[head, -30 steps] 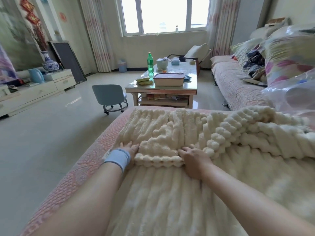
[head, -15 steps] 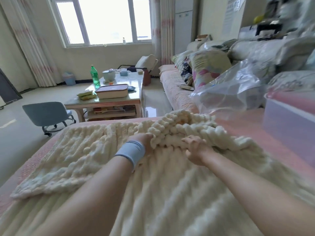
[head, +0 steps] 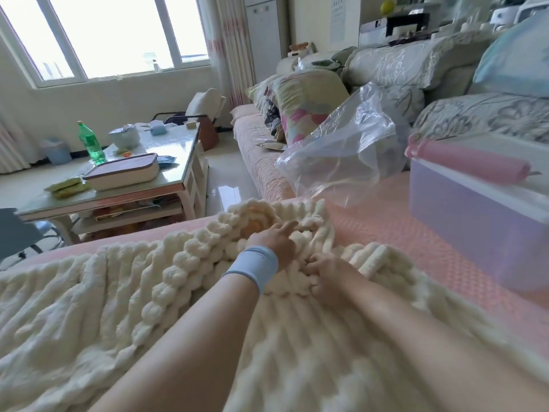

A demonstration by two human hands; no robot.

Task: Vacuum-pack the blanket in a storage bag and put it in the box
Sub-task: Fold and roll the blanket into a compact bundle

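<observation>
A cream, ribbed, fluffy blanket (head: 118, 307) is spread over a pink textured sofa cover (head: 401, 233), with its scalloped edge bunched into a thick fold near the middle of the view. The left hand (head: 274, 240), worn with a pale-blue wristband (head: 255, 267), is laid on top of that fold, its fingers stretched toward 2 o'clock and pressed into the pile; nothing is seen to be clutched by it. Just beside it, at 4 o'clock, the right hand (head: 325, 272) is clenched on the blanket, its curled fingers sunk into the fold.

A crumpled clear plastic storage bag (head: 341, 150) is seen at 1 o'clock from the hands, apart from the blanket. A translucent plastic box with a pink-trimmed lid (head: 463, 221) is set on the cover at 3 o'clock, near the blanket's edge but not touching it. At 10 o'clock, well apart, a glass-topped counter (head: 181, 156) is stood on the floor, with a green plastic bottle (head: 89, 142) upright on it.
</observation>
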